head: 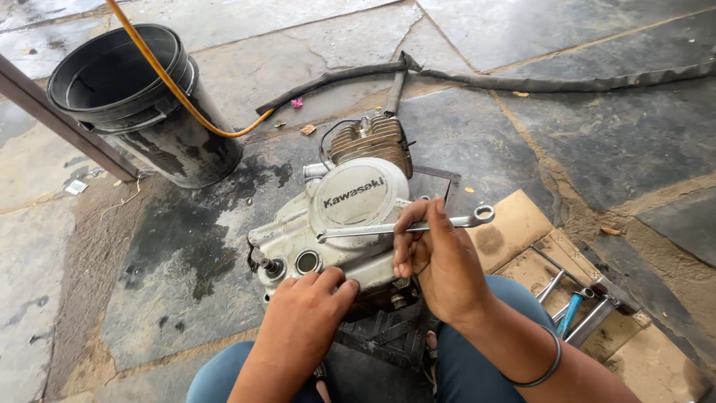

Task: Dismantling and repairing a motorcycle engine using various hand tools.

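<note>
The right hand (440, 257) has its fingers curled closed around the shaft of a silver wrench (403, 227), gripping it near the middle. The wrench lies nearly level across the round side cover of a small motorcycle engine (339, 216), its ring end sticking out to the right past the hand and its other end resting on the cover. The left hand (306, 317) sits lower, fingers bent and slightly spread, fingertips pressing the bottom edge of the engine case and holding nothing. The engine, dirty white with cooling fins at the far end, stands on the stone floor (597, 127) directly in front of the person's knees, which are in blue trousers.

To the right, flattened cardboard (514, 224) lies on the floor with several more tools (578, 310) on it, one with a blue handle. At the far left stands a black bucket (127, 82); its inside looks dark, and its contents cannot be made out. A yellow hose (168, 78) crosses over the bucket's rim. A black rubber hose (522, 80) trails along the floor beyond the engine.
</note>
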